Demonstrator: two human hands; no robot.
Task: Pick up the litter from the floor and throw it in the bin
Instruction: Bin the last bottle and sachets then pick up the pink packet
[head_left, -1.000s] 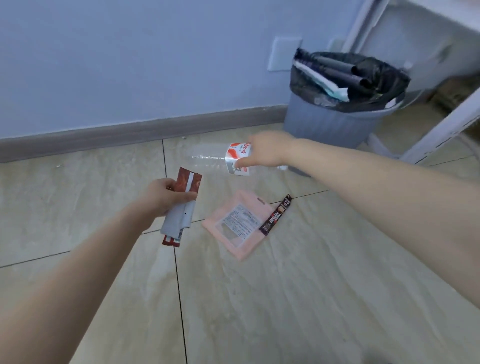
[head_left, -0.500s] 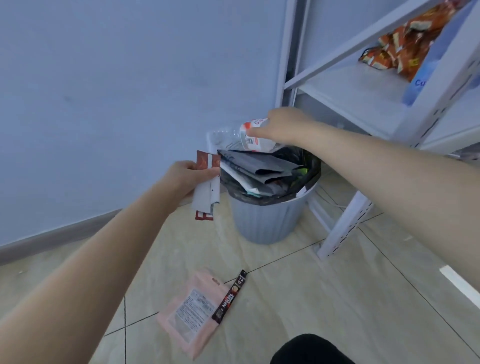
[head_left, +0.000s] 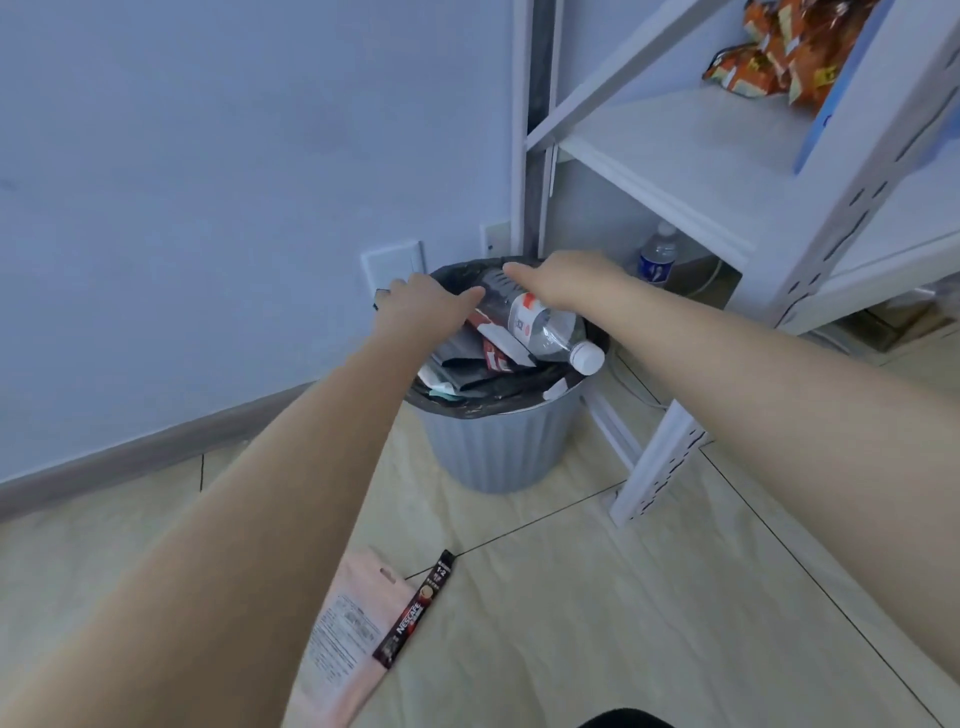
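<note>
A grey ribbed bin (head_left: 493, 447) with a black liner stands against the wall, heaped with rubbish. On top of the heap lies a clear plastic bottle (head_left: 545, 327) with a red-and-white label, its white cap pointing right. Beside it rests a red-and-white wrapper (head_left: 493, 356). My left hand (head_left: 421, 306) hovers palm down over the bin's left rim, fingers spread, holding nothing. My right hand (head_left: 561, 280) is flat above the bottle, fingers apart. A pink pouch (head_left: 353, 634) and a dark Nescafe stick (head_left: 415, 608) lie on the tiled floor near me.
A white metal shelf rack stands right of the bin, its leg (head_left: 654, 467) close to the bin's side. A water bottle (head_left: 657, 257) stands under the lowest shelf. Orange snack packets (head_left: 753, 67) sit on a shelf. A wall socket (head_left: 392, 265) is behind the bin.
Both hands moved over the bin and let go: the bottle and the red-and-white wrapper now lie in the bin. The view moved closer to the bin.
</note>
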